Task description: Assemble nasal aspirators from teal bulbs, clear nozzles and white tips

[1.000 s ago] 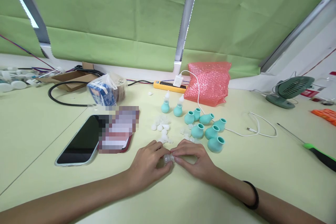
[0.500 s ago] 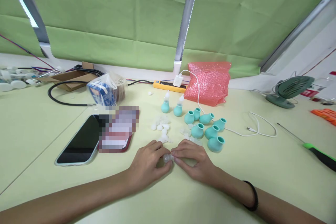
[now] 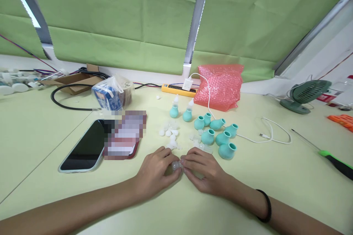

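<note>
Against the picture half a second back, little has moved: both hands stay low on the tabletop in front of the person, and the right hand's fingers have crept slightly lower and closer to the left. The left hand and the right hand meet fingertip to fingertip, both pinched on one small clear piece, which sits between the thumbs and forefingers just above the tabletop, near the front edge of the scattered parts.

The clear piece is tiny, see-through and roughly tube-like, with a pale glint; most of it is covered by the fingers, so its ends cannot be made out.

Just beyond the hands lies a heap of small white and clear parts. To its right stand several teal bulbs with open mouths, and behind them two teal bulbs with white tips. A dark phone lies well to the left, a pink bubble-wrap bag at the back, a white cable and a green-handled screwdriver off to the right. A black wristband circles the right wrist
</note>
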`<state>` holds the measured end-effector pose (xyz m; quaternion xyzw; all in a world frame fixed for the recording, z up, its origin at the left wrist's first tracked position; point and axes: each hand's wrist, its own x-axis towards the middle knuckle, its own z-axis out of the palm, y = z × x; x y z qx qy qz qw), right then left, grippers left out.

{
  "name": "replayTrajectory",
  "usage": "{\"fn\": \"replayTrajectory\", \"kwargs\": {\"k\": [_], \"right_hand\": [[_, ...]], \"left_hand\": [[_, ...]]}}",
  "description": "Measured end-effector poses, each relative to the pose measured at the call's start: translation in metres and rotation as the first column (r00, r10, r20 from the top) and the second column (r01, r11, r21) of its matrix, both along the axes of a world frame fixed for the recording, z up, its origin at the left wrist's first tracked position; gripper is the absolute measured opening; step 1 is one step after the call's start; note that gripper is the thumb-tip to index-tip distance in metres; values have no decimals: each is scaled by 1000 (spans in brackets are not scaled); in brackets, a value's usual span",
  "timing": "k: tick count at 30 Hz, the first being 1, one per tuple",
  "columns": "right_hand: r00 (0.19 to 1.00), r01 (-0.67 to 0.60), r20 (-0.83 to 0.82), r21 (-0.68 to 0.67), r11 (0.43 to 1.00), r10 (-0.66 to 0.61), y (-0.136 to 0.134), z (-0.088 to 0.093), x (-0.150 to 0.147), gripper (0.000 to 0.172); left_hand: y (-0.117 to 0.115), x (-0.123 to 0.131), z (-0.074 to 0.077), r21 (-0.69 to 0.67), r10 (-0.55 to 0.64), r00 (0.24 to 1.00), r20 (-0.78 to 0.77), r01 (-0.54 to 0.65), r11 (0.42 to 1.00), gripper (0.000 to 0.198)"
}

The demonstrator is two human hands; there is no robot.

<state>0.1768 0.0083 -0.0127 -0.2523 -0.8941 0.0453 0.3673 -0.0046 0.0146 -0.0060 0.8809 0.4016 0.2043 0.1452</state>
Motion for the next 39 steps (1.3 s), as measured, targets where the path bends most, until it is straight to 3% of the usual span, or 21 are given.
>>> {"fn": "replayTrajectory", "kwargs": {"k": [21,29,39], "right_hand": [[1000,9,18,-15,1000,-9,-1,-1,0,20],[974,116,-188,-61,991,-125,-6,1,0,36],[987,51,-150,-70,996,-61,-6,-2,3,34]], "left_hand": [[0,1,0,37,-9,1000,2,9,999,15],[0,1,5,20,-15,999,-46,16,1000,17],[-1,0,5,19,-9,999,-47,10,1000,17]]}}
